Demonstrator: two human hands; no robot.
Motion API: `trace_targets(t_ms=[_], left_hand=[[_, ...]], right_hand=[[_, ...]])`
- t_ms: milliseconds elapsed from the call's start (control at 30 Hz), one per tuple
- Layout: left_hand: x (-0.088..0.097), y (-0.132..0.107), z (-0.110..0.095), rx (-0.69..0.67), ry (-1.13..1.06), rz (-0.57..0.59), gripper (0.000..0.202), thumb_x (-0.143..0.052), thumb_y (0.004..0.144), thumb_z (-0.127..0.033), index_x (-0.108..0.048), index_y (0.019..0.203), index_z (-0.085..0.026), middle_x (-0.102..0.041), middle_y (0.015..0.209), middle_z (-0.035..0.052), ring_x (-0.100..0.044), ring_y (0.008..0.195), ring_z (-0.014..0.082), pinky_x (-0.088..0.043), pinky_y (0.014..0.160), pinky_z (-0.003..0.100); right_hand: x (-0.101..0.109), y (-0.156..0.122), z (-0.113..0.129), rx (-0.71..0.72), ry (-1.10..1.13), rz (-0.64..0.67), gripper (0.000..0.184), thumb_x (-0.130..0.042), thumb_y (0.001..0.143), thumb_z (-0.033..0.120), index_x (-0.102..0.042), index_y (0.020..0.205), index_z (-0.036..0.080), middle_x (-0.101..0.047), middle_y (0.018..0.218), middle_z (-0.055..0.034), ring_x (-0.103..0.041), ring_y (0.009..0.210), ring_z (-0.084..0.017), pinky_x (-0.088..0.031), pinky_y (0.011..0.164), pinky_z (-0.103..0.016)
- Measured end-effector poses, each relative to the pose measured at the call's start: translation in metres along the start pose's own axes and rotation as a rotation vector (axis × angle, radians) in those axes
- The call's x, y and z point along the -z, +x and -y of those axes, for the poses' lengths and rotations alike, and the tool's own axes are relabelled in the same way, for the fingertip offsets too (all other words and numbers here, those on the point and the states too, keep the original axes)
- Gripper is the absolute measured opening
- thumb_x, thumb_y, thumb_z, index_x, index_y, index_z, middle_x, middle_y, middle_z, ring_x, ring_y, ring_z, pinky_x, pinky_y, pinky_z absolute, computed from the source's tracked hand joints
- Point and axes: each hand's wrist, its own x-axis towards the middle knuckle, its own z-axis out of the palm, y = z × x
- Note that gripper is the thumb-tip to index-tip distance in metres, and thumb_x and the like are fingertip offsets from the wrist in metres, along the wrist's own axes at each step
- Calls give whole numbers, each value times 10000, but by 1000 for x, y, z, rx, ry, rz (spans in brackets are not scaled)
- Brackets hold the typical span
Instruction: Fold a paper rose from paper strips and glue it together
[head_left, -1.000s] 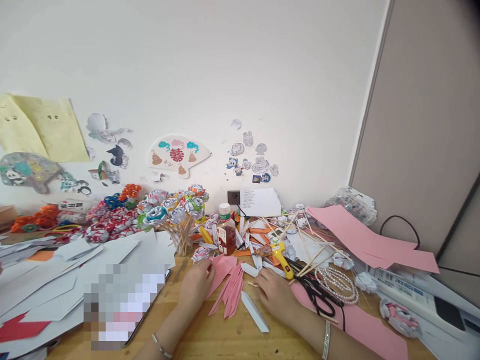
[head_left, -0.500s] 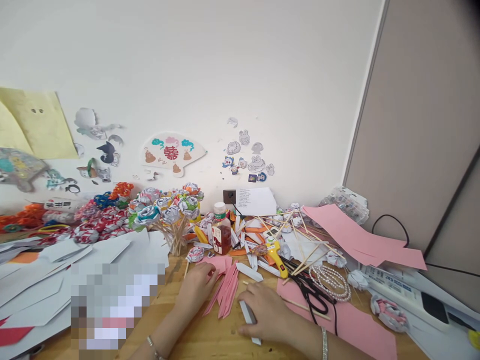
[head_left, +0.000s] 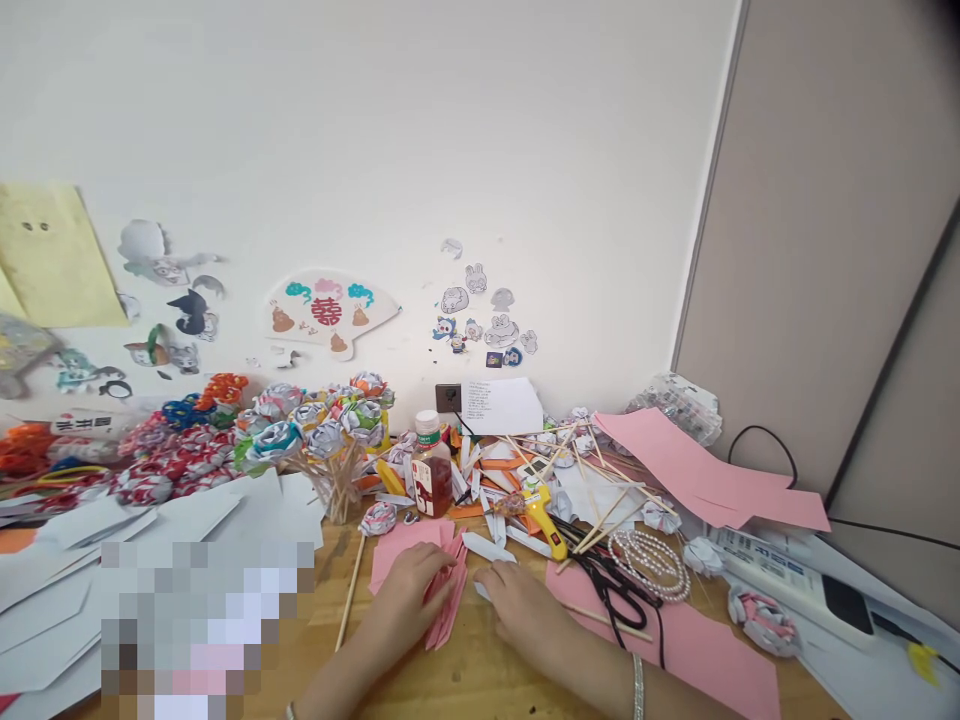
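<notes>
My left hand (head_left: 411, 600) curls over a bunch of folded pink paper strips (head_left: 448, 625), its thumb and fingers around their left side. A flat pink sheet (head_left: 390, 550) lies under and behind that hand. My right hand (head_left: 521, 605) has its fingers bent down over a folded white paper strip (head_left: 482, 592); most of the strip is hidden beneath the hand. Another folded white strip (head_left: 486, 547) lies just beyond the fingertips. Left of my left hand is a stick with a pink and white paper flower (head_left: 377, 518) at its top.
Behind the hands stands a bottle of reddish liquid (head_left: 432, 480). A yellow glue gun (head_left: 547, 520), black scissors (head_left: 615, 590), pearl beads (head_left: 651, 565) and wooden sticks lie to the right. White sheets (head_left: 187, 510) cover the left; paper flowers (head_left: 326, 420) stand behind them.
My left hand has moved onto the pink strips, which now lie closer together. My right hand has pushed the white strip forward toward the other white strip. The view has turned slightly right.
</notes>
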Motion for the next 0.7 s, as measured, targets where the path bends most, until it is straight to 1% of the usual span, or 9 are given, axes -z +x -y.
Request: trace_targets(t_ms=[100,200,267,333,433,500,567,633,700], left_hand=[[-4,-3,-6,-61,-37,22,218,-534,833,-199,-653,1015,-206,-696,992,86,-614,944,234,-479,844,373],[-7,-5,-9,-69,-65,30,314,-595,780,-150,-625,1085,-219,-686,1056,79,-600,1006,236,-467,889,375],[-9,-5,-9,-61,-70,28,281,-594,782,-139,-629,1051,-214,-692,1032,74,-606,991,230,-468,880,365],[-11,-4,-7,-56,-42,31,203,-576,780,-103,-646,943,-202,-704,945,66,-620,924,222,-476,833,347],[-14,-3,-4,-58,35,47,187,-550,744,-29,-641,787,-186,-700,815,50,-620,817,213,-471,758,326],[-15,-3,-2,-68,70,46,193,-533,745,-24,-637,759,-186,-696,788,45,-613,783,210,-462,734,321],[-15,-4,-1,-79,87,42,186,-524,761,-44,-640,759,-189,-695,788,46,-608,775,211,-457,725,319],[-15,-4,-1,-80,101,45,189,-516,760,-48,-641,754,-190,-694,783,47,-606,768,210,-454,722,317],[-13,-4,-2,-73,111,52,197,-511,752,-43,-642,751,-190,-696,787,48,-604,765,210,-451,721,315]], right_hand=[[-1,-2,-4,9,270,-110,556,-473,654,-33,-529,1173,157,-592,1113,-104,-549,1026,-235,-432,872,-340],[-5,-3,-8,13,560,-143,472,-451,697,1,-530,1119,196,-592,1015,-42,-565,910,-178,-445,791,-284],[-8,-2,-9,12,724,-126,410,-456,733,38,-521,1102,206,-584,956,-18,-567,826,-154,-449,711,-251],[-9,0,-9,10,810,-121,373,-472,763,73,-513,1108,209,-588,944,-13,-574,815,-151,-450,685,-239],[3,2,-11,-55,649,-181,300,-498,796,114,-540,1078,207,-608,951,-24,-580,835,-168,-451,727,-264],[18,3,-17,-146,352,-280,243,-535,784,117,-575,1008,200,-615,963,-45,-564,908,-208,-428,817,-313],[35,3,-27,-256,112,-343,249,-492,794,65,-589,990,184,-607,1037,-85,-530,1018,-241,-390,894,-342],[49,1,-40,-424,-23,-325,270,-457,810,46,-593,1015,156,-601,1052,-128,-534,1021,-264,-386,887,-357],[58,-2,-53,-557,6,-266,260,-454,843,86,-586,1063,133,-595,1094,-165,-531,1055,-288,-380,884,-369]])
